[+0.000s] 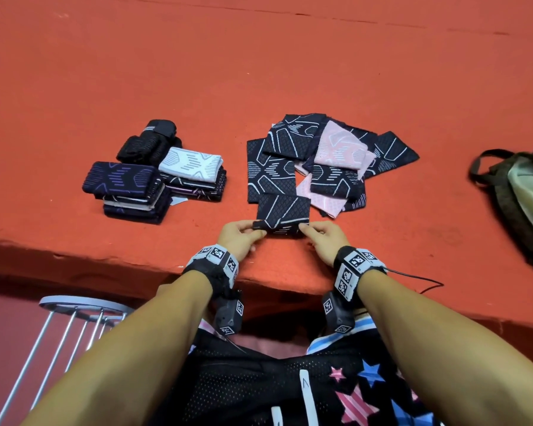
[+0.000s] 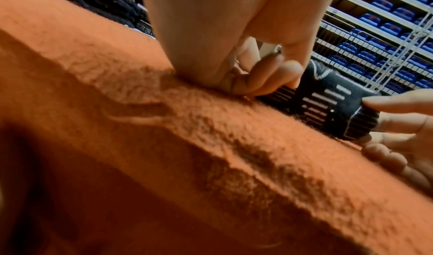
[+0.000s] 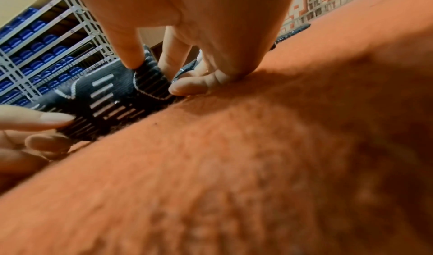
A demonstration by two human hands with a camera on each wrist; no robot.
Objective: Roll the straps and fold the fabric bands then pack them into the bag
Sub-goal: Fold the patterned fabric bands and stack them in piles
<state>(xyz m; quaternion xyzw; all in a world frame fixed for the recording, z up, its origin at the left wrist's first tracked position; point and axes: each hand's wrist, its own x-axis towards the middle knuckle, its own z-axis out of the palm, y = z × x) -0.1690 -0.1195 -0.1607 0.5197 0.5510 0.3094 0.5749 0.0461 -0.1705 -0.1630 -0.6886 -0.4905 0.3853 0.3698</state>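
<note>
Both hands, left hand [image 1: 240,238] and right hand [image 1: 324,240], pinch the dark band [image 1: 282,213] at its near corners; we align edges squarely before creasing.

Before you: an orange-red felt-covered table [image 1: 259,72], its front edge rumpled. At your lower left, a grey metal wire stand [image 1: 74,315] with slanting rods, below the table edge. Behind, metal shelving [image 2: 379,37] carrying rows of blue packages [image 3: 35,42]. A thin black cable [image 1: 419,281] lies near the table's front edge.
</note>
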